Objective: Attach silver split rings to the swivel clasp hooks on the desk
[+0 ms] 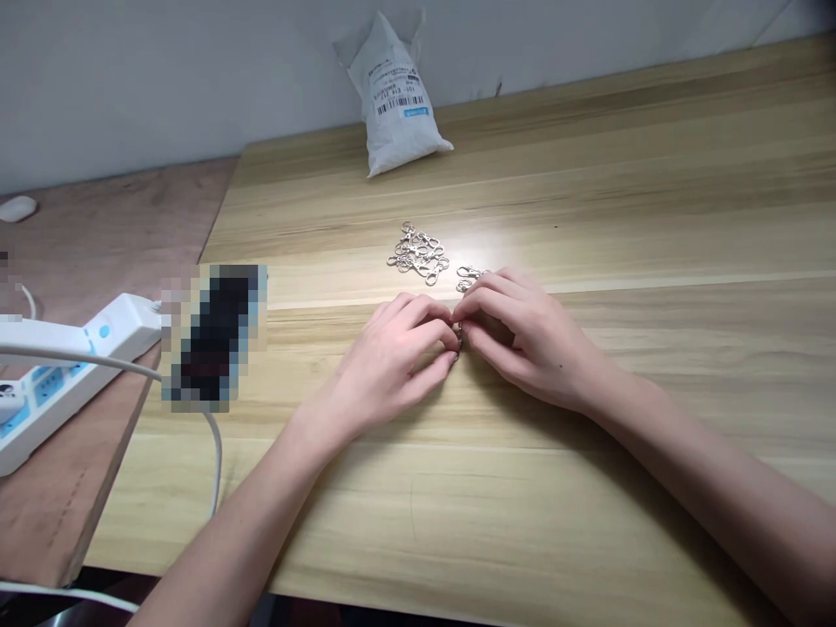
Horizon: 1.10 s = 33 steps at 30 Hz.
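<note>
My left hand (pixel 408 353) and my right hand (pixel 529 335) meet fingertip to fingertip above the wooden table. Both are pinched on a small metal clasp (pixel 460 335), mostly hidden by the fingers. Just beyond them lies a loose pile of silver lobster clasps with rings (pixel 418 252). Nearer my right hand is a smaller group of silver clasps (pixel 468 274), partly covered by its fingers.
A white plastic parcel bag (pixel 398 109) with a printed label stands at the back by the wall. On the left are a blurred-out phone-like object (pixel 215 335), a white power strip (pixel 71 370) and a white cable (pixel 218 461) running over the table (pixel 620 488).
</note>
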{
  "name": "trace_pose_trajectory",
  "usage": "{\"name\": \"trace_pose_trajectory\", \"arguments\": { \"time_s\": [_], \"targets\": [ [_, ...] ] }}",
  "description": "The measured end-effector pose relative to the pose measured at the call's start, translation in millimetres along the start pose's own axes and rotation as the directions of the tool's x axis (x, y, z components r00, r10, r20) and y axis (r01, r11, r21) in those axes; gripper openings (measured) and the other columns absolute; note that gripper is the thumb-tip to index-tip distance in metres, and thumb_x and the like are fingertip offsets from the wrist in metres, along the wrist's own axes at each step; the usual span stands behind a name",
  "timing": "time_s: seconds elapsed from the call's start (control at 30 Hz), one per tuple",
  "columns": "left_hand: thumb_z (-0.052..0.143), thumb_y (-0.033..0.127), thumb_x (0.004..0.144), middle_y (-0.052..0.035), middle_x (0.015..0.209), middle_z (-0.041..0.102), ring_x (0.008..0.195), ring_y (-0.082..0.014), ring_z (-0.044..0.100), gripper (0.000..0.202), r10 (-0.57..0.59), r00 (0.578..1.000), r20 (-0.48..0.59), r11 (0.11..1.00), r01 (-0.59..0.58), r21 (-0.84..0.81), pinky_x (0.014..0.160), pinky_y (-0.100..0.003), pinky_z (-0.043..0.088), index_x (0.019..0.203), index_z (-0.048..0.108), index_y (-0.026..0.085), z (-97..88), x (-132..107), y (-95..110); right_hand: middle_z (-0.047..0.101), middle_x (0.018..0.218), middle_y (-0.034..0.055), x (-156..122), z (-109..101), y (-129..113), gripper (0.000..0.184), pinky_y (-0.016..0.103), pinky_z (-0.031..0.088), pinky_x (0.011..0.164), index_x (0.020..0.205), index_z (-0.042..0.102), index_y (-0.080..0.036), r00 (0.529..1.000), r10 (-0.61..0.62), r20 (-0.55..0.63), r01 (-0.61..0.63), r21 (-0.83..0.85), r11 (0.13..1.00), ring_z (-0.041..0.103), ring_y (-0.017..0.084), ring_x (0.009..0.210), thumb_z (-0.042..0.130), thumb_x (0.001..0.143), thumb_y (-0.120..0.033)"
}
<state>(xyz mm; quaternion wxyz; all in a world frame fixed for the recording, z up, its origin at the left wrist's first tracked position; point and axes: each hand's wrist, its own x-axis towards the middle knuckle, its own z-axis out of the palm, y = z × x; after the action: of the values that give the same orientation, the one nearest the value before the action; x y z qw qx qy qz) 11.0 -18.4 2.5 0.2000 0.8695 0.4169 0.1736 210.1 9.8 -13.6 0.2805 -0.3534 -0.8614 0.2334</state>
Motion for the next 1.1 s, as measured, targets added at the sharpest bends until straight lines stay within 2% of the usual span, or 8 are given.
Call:
{"name": "trace_pose_trajectory", "arguments": {
  "time_s": [1.1],
  "targets": [
    [0.055, 0.018, 0.092, -0.0044, 0.111, 0.061, 0.109, -0.0194, 0.053, 0.007, 0.014, 1.0, -0.002, 1.0, -0.014, 0.02, 0.096, -0.036, 0.042, 0.094, 0.061, 0.019, 1.6, -0.5, -0.6, 0.061, 0.088, 0.0072, -0.7, 1.2, 1.9, 0.014, 0.037, 0.04, 0.076, 0.089, 0.06, -0.019, 1.0, -0.02, -0.015, 0.02, -0.013, 1.0, 0.052, 0.024, 0.086, 0.051, 0.084, -0.01]
  ]
}}
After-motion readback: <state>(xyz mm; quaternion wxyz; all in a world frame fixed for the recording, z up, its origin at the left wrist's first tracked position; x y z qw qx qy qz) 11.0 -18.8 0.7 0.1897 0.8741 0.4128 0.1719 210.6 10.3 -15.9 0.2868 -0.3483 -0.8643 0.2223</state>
